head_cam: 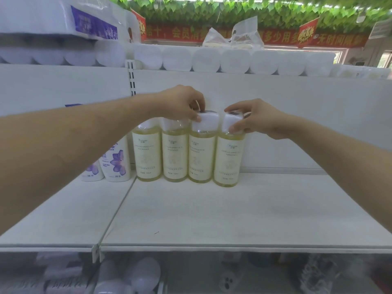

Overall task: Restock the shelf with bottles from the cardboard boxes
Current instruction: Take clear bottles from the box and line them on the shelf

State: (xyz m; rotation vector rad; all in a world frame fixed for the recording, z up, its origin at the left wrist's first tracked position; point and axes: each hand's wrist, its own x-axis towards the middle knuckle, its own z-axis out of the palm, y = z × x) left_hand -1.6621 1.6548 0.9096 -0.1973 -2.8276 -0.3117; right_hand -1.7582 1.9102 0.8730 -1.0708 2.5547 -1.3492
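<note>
Head view: four yellow bottles (175, 155) are seen standing upright in a row near the back edge of the shelf (212, 209), each touching or just beside the next. White caps wrapped in clear film are carried by all four.

The cap (209, 122) of the third bottle (201, 158), counted from the left, is pinched from above by the left hand (182, 102), with thumb and fingers curled round it. The cap of the fourth bottle (228, 162) is gripped by the right hand (261, 117), the thumb laid on its front near the lower rim and the fingers wrapped behind. Both held bottles appear to be resting on the shelf, and the fourth is set slightly nearer the front edge than the others.

Just left of the row, beyond the seam between the shelf boards, two white flower bottles (116, 162) are stood at the back, partly hidden by the left forearm. Paper rolls (233, 60) are lined up on the level above, and a plastic bag (233, 37) is laid on top of them. A red banner (275, 36) and green leaves (233, 9) are seen behind. Goods on the level below are too blurred to be told.
</note>
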